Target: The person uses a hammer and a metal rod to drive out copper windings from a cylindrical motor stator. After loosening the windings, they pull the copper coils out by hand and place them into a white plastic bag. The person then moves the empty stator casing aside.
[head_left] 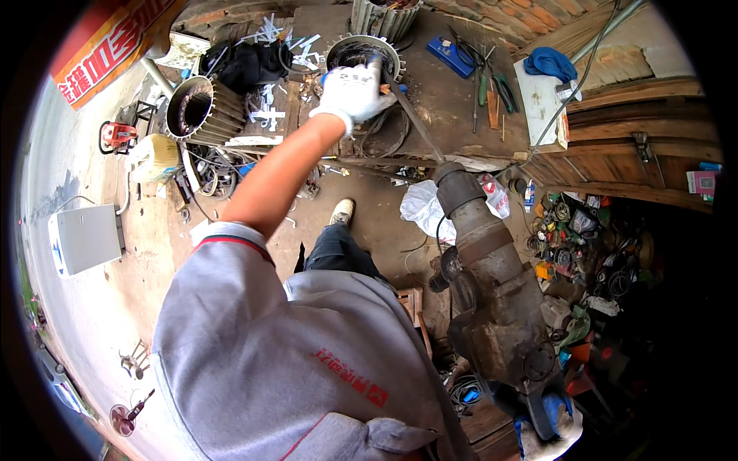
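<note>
My left hand [354,91], in a white work glove, reaches forward to the end of a long steel chisel [419,125]. Its index finger and thumb lie on either side of the chisel; the other fingers are mostly hidden. Just beyond it stands an open ribbed motor housing [363,42] with a dark inside. The chisel is fitted in a large, worn demolition hammer [492,261], which slants down on my right. At its rear end my right hand [565,430], gloved in white and blue, is closed round the handle.
A second ribbed housing [201,111] stands left; another [384,19] sits behind. Pliers [503,92], screwdrivers and a blue box [451,56] lie on the bench. White plastic bags [421,206] are under the chisel. Scrap parts [584,246] crowd the right; a yellowish jug [154,159] stands left.
</note>
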`<state>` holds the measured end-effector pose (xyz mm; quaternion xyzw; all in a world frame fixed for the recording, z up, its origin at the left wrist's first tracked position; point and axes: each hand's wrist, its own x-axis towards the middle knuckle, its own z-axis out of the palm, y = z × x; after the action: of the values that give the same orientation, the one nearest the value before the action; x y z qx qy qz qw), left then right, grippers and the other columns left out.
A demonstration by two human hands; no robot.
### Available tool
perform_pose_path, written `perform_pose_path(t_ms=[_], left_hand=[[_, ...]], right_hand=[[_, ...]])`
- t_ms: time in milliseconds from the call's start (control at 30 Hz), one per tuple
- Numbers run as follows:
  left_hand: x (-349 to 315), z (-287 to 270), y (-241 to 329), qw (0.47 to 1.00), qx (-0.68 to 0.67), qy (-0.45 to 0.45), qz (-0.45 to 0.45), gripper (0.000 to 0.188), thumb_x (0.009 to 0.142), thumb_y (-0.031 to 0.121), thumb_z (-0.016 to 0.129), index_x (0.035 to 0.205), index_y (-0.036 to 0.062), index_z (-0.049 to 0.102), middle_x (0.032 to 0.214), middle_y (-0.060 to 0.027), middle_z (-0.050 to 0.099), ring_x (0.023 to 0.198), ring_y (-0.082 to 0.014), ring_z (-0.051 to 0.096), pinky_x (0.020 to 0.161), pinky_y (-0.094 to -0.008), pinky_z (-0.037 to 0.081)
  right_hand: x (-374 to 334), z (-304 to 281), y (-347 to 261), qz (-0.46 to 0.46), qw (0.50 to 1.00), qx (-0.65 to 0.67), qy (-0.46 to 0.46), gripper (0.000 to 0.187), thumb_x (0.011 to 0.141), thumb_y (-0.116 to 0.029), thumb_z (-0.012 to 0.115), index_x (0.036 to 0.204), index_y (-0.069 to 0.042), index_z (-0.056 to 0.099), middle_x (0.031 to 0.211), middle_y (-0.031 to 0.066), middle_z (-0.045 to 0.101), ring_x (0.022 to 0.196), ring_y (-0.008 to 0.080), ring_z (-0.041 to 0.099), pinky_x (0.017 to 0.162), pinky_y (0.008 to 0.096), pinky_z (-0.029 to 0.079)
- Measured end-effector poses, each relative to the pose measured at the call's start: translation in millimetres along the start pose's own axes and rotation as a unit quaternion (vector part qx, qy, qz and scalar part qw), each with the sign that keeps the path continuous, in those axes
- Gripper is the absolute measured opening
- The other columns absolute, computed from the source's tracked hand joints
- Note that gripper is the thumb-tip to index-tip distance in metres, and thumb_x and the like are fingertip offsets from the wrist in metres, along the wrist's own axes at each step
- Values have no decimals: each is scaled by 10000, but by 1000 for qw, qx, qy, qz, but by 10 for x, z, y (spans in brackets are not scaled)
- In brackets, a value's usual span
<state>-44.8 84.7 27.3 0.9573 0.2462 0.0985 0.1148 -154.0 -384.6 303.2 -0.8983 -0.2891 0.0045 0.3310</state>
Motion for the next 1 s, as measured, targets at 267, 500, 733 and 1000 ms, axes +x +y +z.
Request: perform_pose_path(t_ms=[267,500,733,1000], left_hand=[[-48,254,-49,994,14,95,57,463,742,374,636,1157,170,604,919,-110,652,819,-273,635,750,-396,476],[-34,293,-74,988,0,146,58,384,753,336,617,1088,149,633,839,-96,659,771,-265,635,733,-390,475],[-34,267,-71,991,12,128,43,355,758,281,577,1074,131,640,831,-97,667,760,-268,638,723,-387,476],[-4,279,-61,992,-7,118,51,345,751,281,588,1057,132,645,781,-95,672,717,-268,641,691,-392,478]], right_hand=[[0,-127,-34,-33,996,-23,-73,596,633,12,777,1163,-40,511,1022,244,627,916,380,630,791,466,517],[-169,-194,308,-95,995,11,-39,589,629,40,774,1149,-51,512,1078,249,574,957,409,614,849,521,486],[-18,-38,58,-43,999,-16,-5,565,605,61,747,1112,2,505,1048,268,572,952,414,613,871,505,490],[-16,46,14,-16,996,62,57,539,597,62,742,1081,24,507,1065,257,561,953,410,611,870,505,498]])
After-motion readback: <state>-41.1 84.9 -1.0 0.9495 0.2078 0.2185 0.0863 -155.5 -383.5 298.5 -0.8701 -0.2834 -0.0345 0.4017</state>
